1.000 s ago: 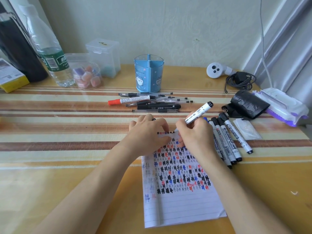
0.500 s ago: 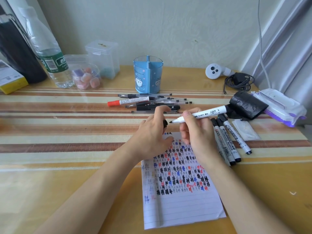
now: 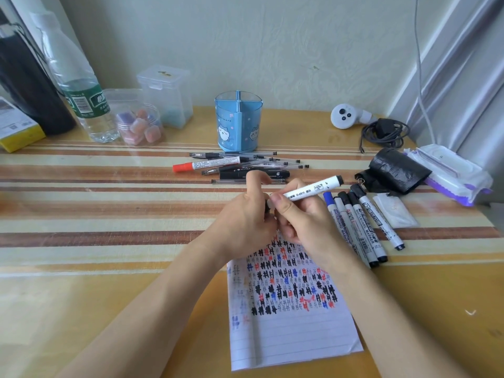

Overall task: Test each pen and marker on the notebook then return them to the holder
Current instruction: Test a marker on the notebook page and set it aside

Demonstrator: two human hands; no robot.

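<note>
The notebook (image 3: 294,323) is crowded with test marks, yet I see nothing in the holder (image 3: 238,124). Pens (image 3: 245,167) lie in front of it and markers (image 3: 362,225) just right of the page, so I judge returning is all left. Above the page's top edge, the right hand (image 3: 305,216) grips a marker (image 3: 313,188) by its barrel. The left hand (image 3: 245,216) pinches what looks like its cap (image 3: 266,210) at the tip.

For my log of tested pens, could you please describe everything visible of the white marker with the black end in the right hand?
The white plastic marker has a round barrel with black print, including G-0611, and a black rear end. It is held nearly level, rear end slightly raised rightward. The right hand grips its front part; its writing end is hidden where the left hand, apparently pinching a small dark cap, meets it.
</note>
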